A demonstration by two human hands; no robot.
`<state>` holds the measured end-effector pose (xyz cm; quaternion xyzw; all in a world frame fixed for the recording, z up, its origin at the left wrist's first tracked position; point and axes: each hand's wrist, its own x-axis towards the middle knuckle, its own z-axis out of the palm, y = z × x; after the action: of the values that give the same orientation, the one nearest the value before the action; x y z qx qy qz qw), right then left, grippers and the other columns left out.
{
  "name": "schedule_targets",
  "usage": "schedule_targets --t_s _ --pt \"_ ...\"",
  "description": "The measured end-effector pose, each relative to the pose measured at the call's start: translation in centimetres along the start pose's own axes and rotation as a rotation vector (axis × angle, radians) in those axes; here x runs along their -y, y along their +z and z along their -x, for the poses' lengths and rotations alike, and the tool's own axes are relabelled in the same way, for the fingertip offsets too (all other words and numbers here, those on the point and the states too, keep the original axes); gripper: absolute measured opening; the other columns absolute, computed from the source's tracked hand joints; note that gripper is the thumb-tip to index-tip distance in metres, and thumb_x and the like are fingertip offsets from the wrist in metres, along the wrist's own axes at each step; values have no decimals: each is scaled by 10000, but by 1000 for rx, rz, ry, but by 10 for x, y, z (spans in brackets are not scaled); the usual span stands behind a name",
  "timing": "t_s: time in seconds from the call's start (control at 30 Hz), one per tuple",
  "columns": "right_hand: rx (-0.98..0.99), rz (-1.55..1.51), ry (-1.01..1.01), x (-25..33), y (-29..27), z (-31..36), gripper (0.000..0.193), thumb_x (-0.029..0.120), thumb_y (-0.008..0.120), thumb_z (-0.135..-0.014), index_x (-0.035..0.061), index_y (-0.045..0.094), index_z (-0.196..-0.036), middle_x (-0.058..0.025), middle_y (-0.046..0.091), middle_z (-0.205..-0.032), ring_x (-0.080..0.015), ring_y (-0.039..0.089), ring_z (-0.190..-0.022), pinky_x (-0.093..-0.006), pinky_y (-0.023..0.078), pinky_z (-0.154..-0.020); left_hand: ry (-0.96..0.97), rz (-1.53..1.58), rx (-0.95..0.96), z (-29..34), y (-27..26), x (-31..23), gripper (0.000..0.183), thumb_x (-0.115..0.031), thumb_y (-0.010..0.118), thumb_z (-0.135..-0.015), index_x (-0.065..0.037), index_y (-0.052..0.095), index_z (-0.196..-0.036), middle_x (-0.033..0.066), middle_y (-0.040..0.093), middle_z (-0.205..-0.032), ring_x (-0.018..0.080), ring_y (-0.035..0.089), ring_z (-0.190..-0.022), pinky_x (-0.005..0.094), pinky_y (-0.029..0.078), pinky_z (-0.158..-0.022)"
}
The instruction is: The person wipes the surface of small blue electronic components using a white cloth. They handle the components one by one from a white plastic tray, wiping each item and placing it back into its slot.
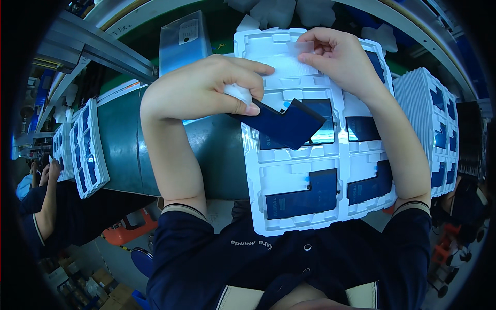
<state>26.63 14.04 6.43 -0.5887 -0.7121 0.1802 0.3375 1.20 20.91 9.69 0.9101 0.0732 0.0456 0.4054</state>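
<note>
My left hand (217,85) is closed, pinching a flat black L-shaped battery (287,124) by its corner between thumb and fingers. A crumpled white wipe (238,93) is tucked in the same hand, and its index finger points out over the tray. In my right hand (338,57) a small clear film (300,49) is pinched between thumb and fingertips, above the far left compartment. Beneath both hands lies a white moulded tray (289,226). Similar batteries rest in its compartments, one at the near left (305,196) and another at the near right (371,185). The held battery is tilted over the middle left compartment.
To the right stands a tall stack of white trays (416,103). A translucent blue box (183,44) sits beyond my left hand on the green work surface (121,139). Further left are another filled tray (88,150) and a co-worker's arm (49,194). A metal post (103,46) rises at the upper left.
</note>
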Motion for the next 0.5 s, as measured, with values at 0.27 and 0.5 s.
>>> schedule_targets --t_s 0.27,0.5 --pt "-90 260 -283 -2 4 2 441 67 719 -791 77 609 -1217 -146 657 -968 -279 635 -855 -369 530 -779 -158 294 -277 -2 -2 12 116 -124 685 -841 -23 656 -892 121 667 -1138 193 593 -1072 334 444 -939" --pt "-247 41 -89 -32 -26 -6 338 248 604 -931 116 608 -1242 -76 651 -1136 -194 611 -1062 -298 477 -915 -346 31 -556 -30 17 16 194 -244 696 -846 -60 692 -906 52 610 -885 160 591 -862 292 462 -755"
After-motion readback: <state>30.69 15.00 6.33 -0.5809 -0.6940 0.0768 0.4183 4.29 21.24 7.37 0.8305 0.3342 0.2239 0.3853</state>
